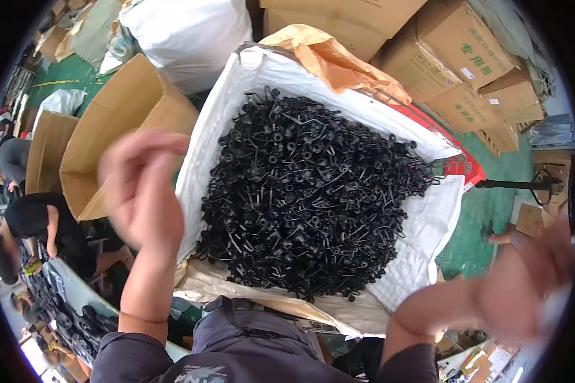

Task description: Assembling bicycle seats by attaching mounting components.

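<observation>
In front of me a big white woven sack (421, 220) gapes wide. It is heaped with small black parts (306, 191), many with a ring-shaped end and a thin bent stem. My left hand (144, 182) is raised over the sack's left rim, beside an open cardboard box, its fingers smeared by motion. Far out to the right is my right hand (524, 281), also badly blurred and well apart from the heap. Whether either hand holds anything does not show.
The open cardboard box (102, 134) stands left of the sack, with a full white sack (188, 38) behind. Orange sheeting (332, 57) drapes over the far rim. Stacked cartons (457, 57) and a red crate (457, 159) are at the right. People sit along a table (102, 303) at left.
</observation>
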The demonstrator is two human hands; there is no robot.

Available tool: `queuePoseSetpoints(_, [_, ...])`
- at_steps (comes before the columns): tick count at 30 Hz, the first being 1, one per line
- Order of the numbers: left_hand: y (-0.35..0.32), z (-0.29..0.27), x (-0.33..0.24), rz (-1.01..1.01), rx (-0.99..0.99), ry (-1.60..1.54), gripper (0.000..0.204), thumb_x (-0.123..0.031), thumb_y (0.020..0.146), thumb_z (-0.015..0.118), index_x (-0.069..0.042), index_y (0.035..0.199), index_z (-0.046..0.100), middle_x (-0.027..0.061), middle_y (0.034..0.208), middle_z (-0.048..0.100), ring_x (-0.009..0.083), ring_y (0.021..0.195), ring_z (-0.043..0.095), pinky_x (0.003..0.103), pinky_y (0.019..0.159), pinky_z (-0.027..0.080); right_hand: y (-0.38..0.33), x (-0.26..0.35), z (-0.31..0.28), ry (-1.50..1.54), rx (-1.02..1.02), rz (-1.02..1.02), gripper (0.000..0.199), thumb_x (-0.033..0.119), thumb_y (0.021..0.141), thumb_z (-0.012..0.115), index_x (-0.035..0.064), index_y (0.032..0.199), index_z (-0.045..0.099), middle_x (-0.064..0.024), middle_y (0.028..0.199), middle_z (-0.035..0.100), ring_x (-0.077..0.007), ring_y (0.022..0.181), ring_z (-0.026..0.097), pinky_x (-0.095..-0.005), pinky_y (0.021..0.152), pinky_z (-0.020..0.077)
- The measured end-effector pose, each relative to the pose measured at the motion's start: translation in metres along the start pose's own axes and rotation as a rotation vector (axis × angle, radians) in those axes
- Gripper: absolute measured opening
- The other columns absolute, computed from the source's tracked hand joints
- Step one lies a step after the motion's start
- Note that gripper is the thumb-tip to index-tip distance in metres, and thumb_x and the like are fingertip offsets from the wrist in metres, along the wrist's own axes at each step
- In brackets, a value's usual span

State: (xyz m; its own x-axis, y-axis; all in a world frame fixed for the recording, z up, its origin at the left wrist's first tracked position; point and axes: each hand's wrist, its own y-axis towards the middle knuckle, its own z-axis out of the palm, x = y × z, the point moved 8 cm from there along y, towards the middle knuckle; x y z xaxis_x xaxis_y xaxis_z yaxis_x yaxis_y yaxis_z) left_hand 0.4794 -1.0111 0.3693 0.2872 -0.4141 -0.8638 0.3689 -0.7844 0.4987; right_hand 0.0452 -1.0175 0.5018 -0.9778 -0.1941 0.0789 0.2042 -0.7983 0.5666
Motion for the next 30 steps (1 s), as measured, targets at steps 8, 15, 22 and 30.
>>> queuePoseSetpoints(8, [-0.219, 0.077, 0.330, -1.556, 0.313, -0.378, 0.088, -0.064, 0.103, 0.059, 0.007, 0.152, 0.044, 0.0227, 0.144, 0.059, 0.0349, 0.127, 0.063, 0.051, 0.105, 0.055, -0.106, -0.069, -0.473, -1.962, -0.793, 0.697, 0.051, 0.038, 0.100, 0.073, -0.0028, 0.131, 0.068, -0.0166, 0.129, 0.071, -0.0281, 0.115, 0.069, -0.0382, 0.104, 0.0526])
queuePoseSetpoints(15, [-0.263, 0.175, 0.416, -2.159, 0.008, -0.739, 0.139, -0.088, 0.085, 0.058, 0.004, 0.167, -0.007, 0.0320, 0.173, 0.003, 0.0560, 0.155, 0.022, 0.073, 0.118, 0.033, -0.044, -0.055, -0.645, -2.097, -0.701, 1.117, 0.055, 0.047, 0.104, 0.062, -0.0031, 0.126, 0.069, -0.0277, 0.109, 0.075, -0.0348, 0.111, 0.072, -0.0423, 0.099, 0.0517])
queuePoseSetpoints(22, [-0.285, 0.155, 0.469, -2.243, 0.061, -0.642, 0.130, -0.093, 0.080, 0.059, -0.010, 0.171, 0.015, 0.0357, 0.166, 0.023, 0.0542, 0.146, 0.039, 0.070, 0.117, 0.036, -0.047, -0.096, -0.712, -1.695, -0.596, 1.046, 0.086, 0.060, 0.096, 0.068, -0.0054, 0.150, 0.056, -0.0199, 0.153, 0.057, -0.0308, 0.144, 0.050, -0.0365, 0.121, 0.0344])
queuePoseSetpoints(30, [-0.278, 0.194, 0.454, -2.036, -0.409, -0.767, 0.070, -0.066, 0.095, 0.068, -0.011, 0.139, 0.058, 0.0127, 0.126, 0.062, 0.0305, 0.119, 0.059, 0.052, 0.093, 0.056, -0.122, -0.071, -0.761, -1.613, -0.876, 1.414, 0.078, 0.051, 0.097, 0.070, -0.0068, 0.148, 0.057, -0.0177, 0.149, 0.061, -0.0276, 0.135, 0.057, -0.0351, 0.116, 0.0391])
